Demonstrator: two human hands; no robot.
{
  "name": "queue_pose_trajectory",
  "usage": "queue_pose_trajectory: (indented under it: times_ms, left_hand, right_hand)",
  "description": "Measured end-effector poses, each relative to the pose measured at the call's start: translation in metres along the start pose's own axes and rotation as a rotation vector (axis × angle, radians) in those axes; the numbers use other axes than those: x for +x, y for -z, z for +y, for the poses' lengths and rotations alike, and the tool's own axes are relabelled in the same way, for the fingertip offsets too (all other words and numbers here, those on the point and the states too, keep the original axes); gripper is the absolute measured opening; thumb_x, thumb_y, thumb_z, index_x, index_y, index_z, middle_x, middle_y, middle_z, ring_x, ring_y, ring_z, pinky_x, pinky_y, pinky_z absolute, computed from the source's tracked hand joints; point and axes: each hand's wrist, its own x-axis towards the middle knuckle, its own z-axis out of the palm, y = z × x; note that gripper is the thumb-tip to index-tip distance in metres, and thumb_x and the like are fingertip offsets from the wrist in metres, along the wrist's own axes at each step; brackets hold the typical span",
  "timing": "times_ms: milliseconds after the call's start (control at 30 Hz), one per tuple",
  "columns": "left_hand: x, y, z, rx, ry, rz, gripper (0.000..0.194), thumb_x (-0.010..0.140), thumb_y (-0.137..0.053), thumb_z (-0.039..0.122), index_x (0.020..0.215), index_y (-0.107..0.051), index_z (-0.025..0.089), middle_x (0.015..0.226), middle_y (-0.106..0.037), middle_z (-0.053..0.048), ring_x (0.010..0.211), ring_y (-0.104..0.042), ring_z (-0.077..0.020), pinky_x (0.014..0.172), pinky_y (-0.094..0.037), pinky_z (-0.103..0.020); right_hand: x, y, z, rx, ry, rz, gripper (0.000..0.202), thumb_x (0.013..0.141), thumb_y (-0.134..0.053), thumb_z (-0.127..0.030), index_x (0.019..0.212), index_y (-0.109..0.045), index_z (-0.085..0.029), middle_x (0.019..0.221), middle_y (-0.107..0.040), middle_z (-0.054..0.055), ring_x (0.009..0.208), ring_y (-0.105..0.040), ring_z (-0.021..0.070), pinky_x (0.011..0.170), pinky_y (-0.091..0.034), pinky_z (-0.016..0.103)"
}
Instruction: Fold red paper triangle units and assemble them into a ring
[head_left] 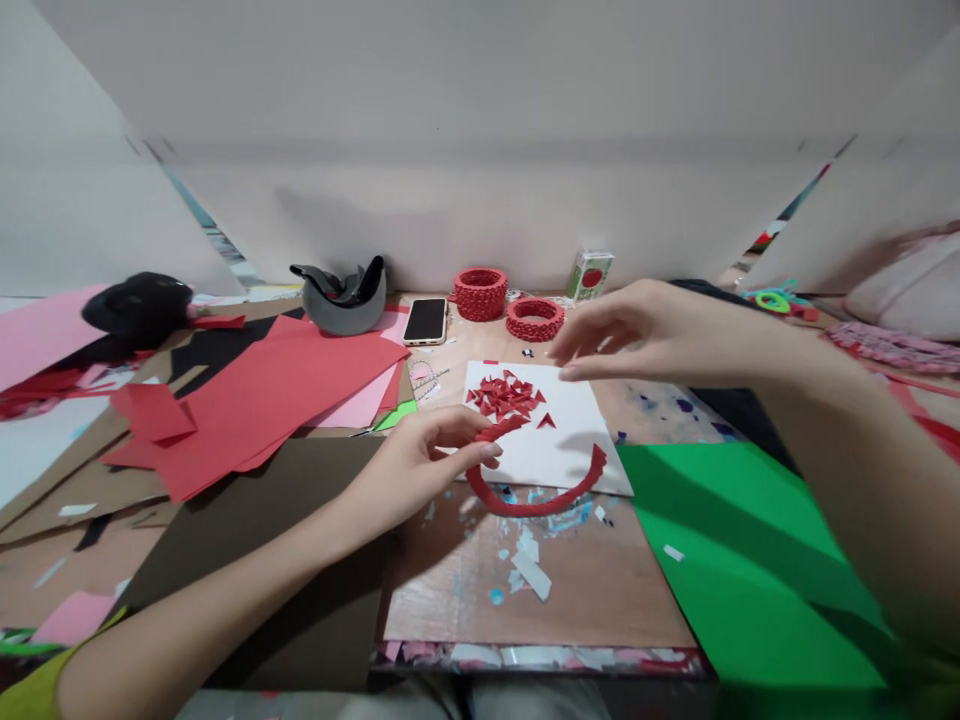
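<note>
My left hand (pixel 442 450) is closed on a curved chain of folded red paper (pixel 536 508), pinching it near one end. The chain bends in a U shape, and its other end (pixel 599 456) points up at the right. Over the far right of a white sheet (pixel 577 410) hangs my right hand (pixel 611 330), its thumb apart from its bent fingers, with nothing visible between them. A pile of small folded red paper pieces (pixel 504 396) lies on the sheet, and one V-shaped piece (pixel 546 421) sits apart from it.
Two rings of folded red paper, one taller (pixel 480 295) and one low (pixel 535 320), stand by the wall. A phone (pixel 426 322), a grey cap (pixel 345 300) and a small carton (pixel 591 275) are nearby. Red sheets (pixel 277 400) lie left, a green sheet (pixel 735 540) right.
</note>
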Motion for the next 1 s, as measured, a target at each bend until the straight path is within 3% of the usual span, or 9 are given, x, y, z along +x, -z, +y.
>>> queue_pose_trajectory:
  times_ms: [100, 200, 300, 367, 467, 533, 700, 833, 1000]
  left_hand:
    - [-0.001, 0.000, 0.000, 0.016, -0.018, -0.010, 0.021, 0.083, -0.066, 0.033, 0.091, -0.066, 0.014, 0.090, -0.067, -0.006, 0.082, -0.068, -0.0187, 0.074, -0.056, -0.030]
    - [-0.002, 0.000, -0.001, 0.039, -0.037, -0.010, 0.022, 0.083, -0.066, 0.035, 0.091, -0.065, 0.015, 0.089, -0.067, -0.005, 0.083, -0.068, -0.0179, 0.075, -0.055, -0.028]
    - [-0.003, 0.000, -0.001, 0.071, -0.048, -0.008, 0.022, 0.084, -0.065, 0.036, 0.094, -0.066, 0.017, 0.092, -0.068, -0.004, 0.084, -0.068, -0.0179, 0.075, -0.056, -0.028]
    - [-0.003, 0.000, -0.001, 0.079, -0.056, -0.009, 0.024, 0.086, -0.063, 0.035, 0.104, -0.065, 0.020, 0.101, -0.069, -0.005, 0.088, -0.069, -0.0181, 0.076, -0.056, -0.028]
    - [-0.003, 0.000, 0.000, 0.088, -0.103, 0.001, 0.028, 0.087, -0.062, 0.032, 0.113, -0.065, 0.024, 0.114, -0.068, -0.005, 0.100, -0.066, -0.0190, 0.084, -0.055, -0.028]
    - [-0.003, -0.001, 0.001, 0.108, -0.135, 0.014, 0.026, 0.086, -0.063, 0.031, 0.110, -0.068, 0.023, 0.115, -0.068, -0.005, 0.103, -0.065, -0.0197, 0.086, -0.054, -0.028]
    - [-0.008, -0.004, 0.006, 0.131, -0.173, 0.014, 0.018, 0.086, -0.064, 0.026, 0.101, -0.072, 0.022, 0.102, -0.072, -0.003, 0.091, -0.068, -0.0154, 0.077, -0.055, -0.022]
    - [-0.010, -0.005, 0.006, 0.195, -0.256, -0.014, 0.014, 0.086, -0.064, 0.020, 0.097, -0.074, 0.022, 0.095, -0.074, -0.001, 0.087, -0.067, -0.0113, 0.073, -0.053, -0.016]
    - [-0.010, -0.006, 0.003, 0.274, -0.379, -0.052, 0.018, 0.085, -0.064, 0.016, 0.100, -0.073, 0.021, 0.095, -0.075, -0.001, 0.087, -0.066, -0.0112, 0.077, -0.052, -0.018]
  right_hand:
    - [-0.026, -0.010, 0.015, 0.116, -0.187, -0.115, 0.040, 0.074, -0.071, -0.044, 0.106, -0.067, -0.021, 0.099, -0.072, 0.007, 0.084, -0.068, 0.0196, 0.067, -0.054, 0.029]
    - [-0.054, -0.047, 0.028, 0.323, -0.286, -0.170, 0.041, 0.078, -0.068, -0.044, 0.109, -0.064, -0.018, 0.105, -0.071, 0.009, 0.093, -0.068, 0.0210, 0.077, -0.055, 0.032]
    - [-0.069, -0.084, 0.033, 0.398, -0.299, -0.016, 0.029, 0.083, -0.063, -0.043, 0.092, -0.069, -0.016, 0.093, -0.072, 0.008, 0.087, -0.068, 0.0204, 0.078, -0.054, 0.032]
    - [-0.069, -0.097, 0.032, 0.469, -0.285, 0.131, 0.027, 0.081, -0.065, -0.042, 0.091, -0.069, -0.017, 0.092, -0.072, 0.007, 0.086, -0.068, 0.0206, 0.078, -0.054, 0.033]
    - [-0.062, -0.100, 0.026, 0.580, -0.221, 0.324, 0.026, 0.080, -0.069, -0.040, 0.094, -0.069, -0.018, 0.097, -0.072, 0.007, 0.088, -0.069, 0.0208, 0.080, -0.055, 0.034]
    - [-0.057, -0.099, 0.019, 0.633, -0.172, 0.388, 0.023, 0.080, -0.068, -0.038, 0.093, -0.070, -0.018, 0.096, -0.071, 0.007, 0.086, -0.069, 0.0196, 0.078, -0.056, 0.033]
    - [-0.057, -0.106, 0.003, 0.566, -0.062, 0.438, 0.016, 0.087, -0.063, -0.029, 0.099, -0.069, -0.021, 0.093, -0.070, 0.004, 0.076, -0.068, 0.0137, 0.069, -0.056, 0.027]
    - [-0.061, -0.112, -0.005, 0.376, 0.057, 0.494, 0.014, 0.088, -0.061, -0.019, 0.099, -0.069, -0.021, 0.093, -0.070, 0.003, 0.081, -0.066, 0.0131, 0.071, -0.054, 0.025]
    - [-0.059, -0.116, -0.007, 0.242, 0.198, 0.538, 0.018, 0.085, -0.061, -0.010, 0.100, -0.068, -0.017, 0.092, -0.070, 0.004, 0.084, -0.065, 0.0130, 0.075, -0.052, 0.026]
